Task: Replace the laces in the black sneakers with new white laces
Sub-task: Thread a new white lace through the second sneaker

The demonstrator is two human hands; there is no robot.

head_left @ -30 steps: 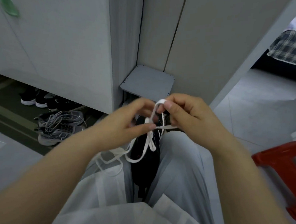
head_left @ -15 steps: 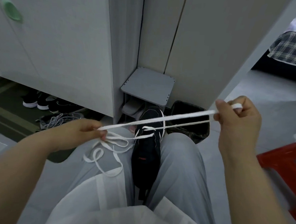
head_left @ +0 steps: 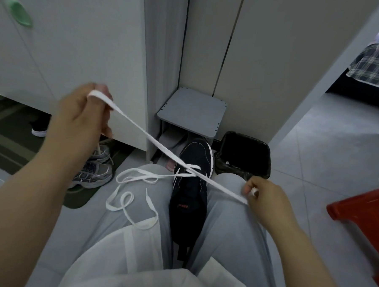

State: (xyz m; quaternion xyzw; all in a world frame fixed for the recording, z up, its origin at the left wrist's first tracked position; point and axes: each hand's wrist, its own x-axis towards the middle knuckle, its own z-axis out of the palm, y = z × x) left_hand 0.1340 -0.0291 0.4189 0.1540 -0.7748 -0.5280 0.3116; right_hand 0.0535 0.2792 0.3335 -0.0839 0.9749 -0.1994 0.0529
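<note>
Since before, our left hand [head_left: 80, 115] rose, right hand [head_left: 264, 197] dropped; fingers of both pinch white lace [head_left: 153, 141] taut over sneaker [head_left: 190, 200].

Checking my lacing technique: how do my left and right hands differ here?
The left hand is raised high, in front of the cabinet door; the right hand sits low beside the right knee. The left hand has the white lace looped over its fingers; the right hand pinches it near its tip. Both pull it taut across the black sneaker.
</note>
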